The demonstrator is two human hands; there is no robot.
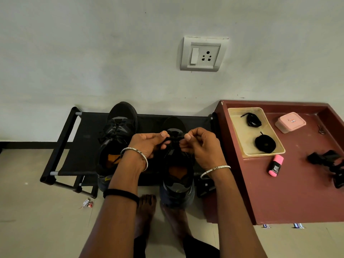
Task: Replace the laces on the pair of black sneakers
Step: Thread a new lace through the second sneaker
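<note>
My left grip and right grip pinch the lace over the rack's right-end sneaker; an uneven tug may unthread it.

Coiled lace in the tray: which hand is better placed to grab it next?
Probably the right hand: the tray with the coiled lace lies on its side. The left hand would have to cross the sneaker. Both pinch the sneaker lace.
</note>
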